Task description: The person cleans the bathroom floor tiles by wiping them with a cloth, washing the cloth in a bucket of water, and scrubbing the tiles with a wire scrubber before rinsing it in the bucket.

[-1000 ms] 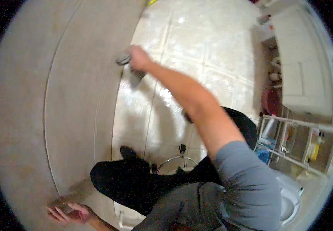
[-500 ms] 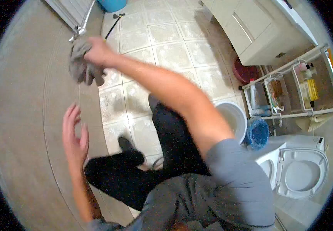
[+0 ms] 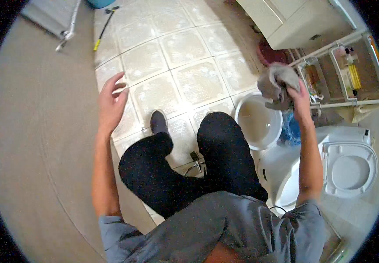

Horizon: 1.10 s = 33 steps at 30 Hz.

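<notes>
A crumpled grey-brown cloth (image 3: 278,85) is bunched in my right hand (image 3: 302,101), held above the far rim of a white bucket (image 3: 280,125). Murky water (image 3: 254,117) shows inside the bucket. The cloth hides part of the rim. On the other side, my left hand (image 3: 112,103) hangs in the air over the floor near the wall, fingers apart and slightly curled, with nothing in it.
Beside the bucket are a blue bag-lined bin (image 3: 291,129) and a toilet (image 3: 351,168) with its lid raised. A shelf rack (image 3: 329,105) and a dark red basin (image 3: 272,53) stand beyond. A black-and-yellow handled tool (image 3: 104,30) lies on the tiled floor (image 3: 198,83), near the radiator (image 3: 55,15).
My right hand has carried the cloth from the wall at the left across to the bucket at the right. My left hand has moved up and right, still empty. My view has shifted.
</notes>
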### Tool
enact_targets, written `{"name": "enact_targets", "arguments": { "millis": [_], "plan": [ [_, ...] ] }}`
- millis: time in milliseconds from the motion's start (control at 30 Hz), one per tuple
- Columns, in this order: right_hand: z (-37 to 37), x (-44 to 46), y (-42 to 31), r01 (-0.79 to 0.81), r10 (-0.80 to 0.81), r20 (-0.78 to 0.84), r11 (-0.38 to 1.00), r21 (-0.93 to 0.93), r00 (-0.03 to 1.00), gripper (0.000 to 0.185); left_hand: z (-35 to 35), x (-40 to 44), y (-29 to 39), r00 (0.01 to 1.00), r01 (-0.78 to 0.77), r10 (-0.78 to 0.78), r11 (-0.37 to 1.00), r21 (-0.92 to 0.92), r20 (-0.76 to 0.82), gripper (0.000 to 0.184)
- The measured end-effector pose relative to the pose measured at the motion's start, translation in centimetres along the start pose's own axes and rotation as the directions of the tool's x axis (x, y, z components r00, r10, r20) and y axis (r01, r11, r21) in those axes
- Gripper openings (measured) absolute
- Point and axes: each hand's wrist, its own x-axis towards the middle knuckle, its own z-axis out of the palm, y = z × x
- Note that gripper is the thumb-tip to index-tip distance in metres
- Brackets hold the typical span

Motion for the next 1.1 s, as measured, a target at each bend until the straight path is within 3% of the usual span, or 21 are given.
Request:
{"name": "enact_targets", "arguments": {
  "millis": [67, 133, 200, 233, 300, 333, 367, 433, 467, 500, 567, 633, 700, 733, 800, 833, 867, 933, 967, 1000, 1100],
  "plan": [
    [-1.4, -1.7, 6.4, -0.169, 0.177, -0.084, 0.982, 0.085, 0.981, 0.049, 1.6, 2.4, -4.0, 0.999, 0.002, -0.001, 1.000, -0.012, 0.047, 0.045],
    [-2.9, -2.4, 15.5, -0.307, 0.300, -0.137, 0.951, -0.035, 0.944, 0.045, 3.6, 4.2, -6.6, 0.973, 0.134, -0.155, 0.983, 0.126, 0.169, 0.046],
    [-3.0, -3.4, 23.8, -0.437, 0.414, -0.138, 0.850, -0.296, 0.900, 0.043, 6.9, 6.2, -10.7, 0.958, 0.128, -0.147, 0.987, 0.094, 0.245, 0.046],
    [-3.2, -4.3, 30.3, -0.328, 0.279, -0.172, 0.796, -0.509, 0.945, 0.040, 8.1, 7.0, -11.7, 0.929, 0.133, -0.157, 0.987, 0.094, 0.336, 0.046],
    [0.9, -5.2, 27.3, -0.288, 0.332, -0.066, 0.683, -0.672, 0.941, 0.039, 10.8, 8.5, -12.6, 0.870, 0.113, -0.158, 0.986, 0.121, 0.468, 0.045],
    [1.5, -4.4, 28.4, -0.308, 0.496, -0.010, 0.523, -0.795, 0.868, 0.040, 11.7, 9.2, -12.8, 0.860, 0.111, -0.158, 0.986, 0.126, 0.484, 0.045],
    [2.4, -4.2, 27.6, -0.321, 0.508, -0.014, 0.522, -0.790, 0.861, 0.040, 12.5, 9.8, -12.9, 0.821, 0.071, -0.130, 0.990, 0.125, 0.555, 0.045],
    [5.1, -2.7, 23.8, -0.570, 0.773, 0.121, 0.555, -0.606, 0.623, 0.044, 13.7, 10.6, -13.1, 0.766, 0.011, -0.111, 0.987, 0.159, 0.633, 0.046],
    [5.7, -2.5, 23.9, -0.573, 0.770, 0.124, 0.561, -0.597, 0.625, 0.044, 14.2, 11.1, -13.3, 0.766, 0.003, -0.109, 0.986, 0.167, 0.633, 0.046],
    [6.7, -2.5, 24.0, -0.390, 0.587, 0.157, 0.691, -0.608, 0.795, 0.045, 14.6, 11.7, -13.3, 0.735, -0.026, -0.124, 0.977, 0.210, 0.667, 0.045],
    [6.9, -3.0, 22.3, -0.370, 0.509, 0.109, 0.741, -0.560, 0.854, 0.048, 16.0, 12.2, -13.6, 0.677, -0.081, -0.123, 0.968, 0.239, 0.726, 0.044],
    [4.6, -3.2, 25.0, -0.493, 0.514, 0.035, 0.838, -0.235, 0.857, 0.049, 17.7, 12.4, -13.2, 0.622, -0.122, -0.119, 0.962, 0.246, 0.774, 0.044],
    [2.4, -2.9, 18.6, -0.503, 0.516, -0.042, 0.810, -0.300, 0.856, 0.049, 19.5, 12.6, -12.0, 0.592, -0.181, -0.123, 0.943, 0.280, 0.796, 0.043],
    [1.0, -3.5, 19.5, -0.514, 0.517, -0.071, 0.809, -0.285, 0.853, 0.049, 20.5, 12.5, -10.7, 0.579, -0.209, -0.102, 0.940, 0.268, 0.809, 0.043],
    [-1.5, -4.8, 22.9, -0.343, 0.234, -0.310, 0.863, -0.370, 0.922, 0.049, 21.9, 11.8, -7.8, 0.514, -0.276, -0.073, 0.929, 0.246, 0.854, 0.043],
    [-2.5, -5.6, 24.7, -0.304, 0.132, -0.309, 0.729, -0.613, 0.942, 0.050, 22.6, 11.5, -6.8, 0.507, -0.300, -0.057, 0.924, 0.238, 0.860, 0.043],
    [-2.8, -6.3, 25.3, -0.314, 0.127, -0.331, 0.732, -0.604, 0.935, 0.050, 23.7, 11.2, -5.9, 0.455, -0.353, 0.006, 0.919, 0.174, 0.890, 0.043],
    [-1.9, -7.6, 25.3, -0.618, 0.489, -0.393, 0.703, -0.352, 0.779, 0.051, 25.0, 11.1, -2.7, 0.387, -0.425, 0.077, 0.899, 0.103, 0.919, 0.044],
    [-1.7, -8.7, 24.0, -0.462, 0.302, -0.388, 0.770, -0.440, 0.871, 0.052, 25.6, 10.5, -0.1, 0.375, -0.469, 0.077, 0.875, 0.118, 0.924, 0.045],
    [-1.6, -9.4, 22.6, -0.472, 0.298, -0.414, 0.772, -0.426, 0.860, 0.052, 26.0, 10.1, 2.3, 0.363, -0.514, 0.083, 0.848, 0.125, 0.928, 0.047],
    [-2.5, -8.1, 17.9, -0.302, 0.204, -0.328, 0.910, -0.284, 0.922, 0.041, 29.6, 9.4, 7.2, 0.299, -0.591, 0.181, 0.806, 0.033, 0.937, 0.053]
  ]
}}
